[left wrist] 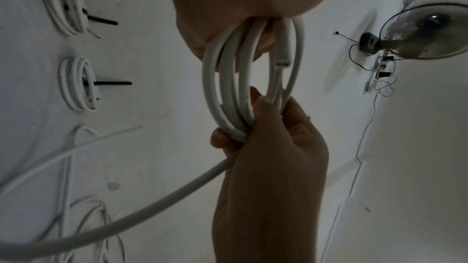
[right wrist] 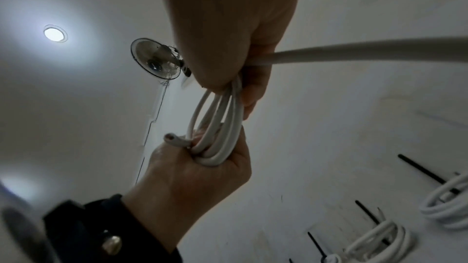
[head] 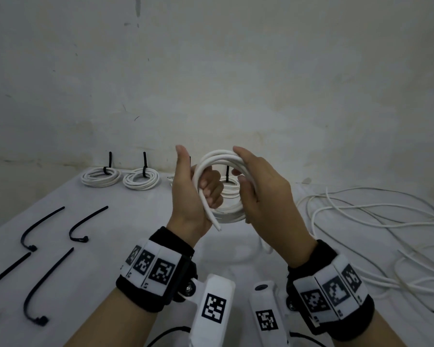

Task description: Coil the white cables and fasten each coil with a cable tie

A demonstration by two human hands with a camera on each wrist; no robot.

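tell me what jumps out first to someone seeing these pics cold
The white cable coil held up mid-frame, the left hand gripping one side and the right hand the other. Behind it, finished coils with black ties line the table's far edge. Loose black cable ties lie at left, uncoiled white cable sprawls at right.

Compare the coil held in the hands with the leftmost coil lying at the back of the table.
The held coil is up in the air, gripped by the left hand and right hand; the leftmost coil lies flat on the table. The held coil has no tie and a cable still trails from it; the leftmost coil is bound with a black cable tie. Both are white cable loops.
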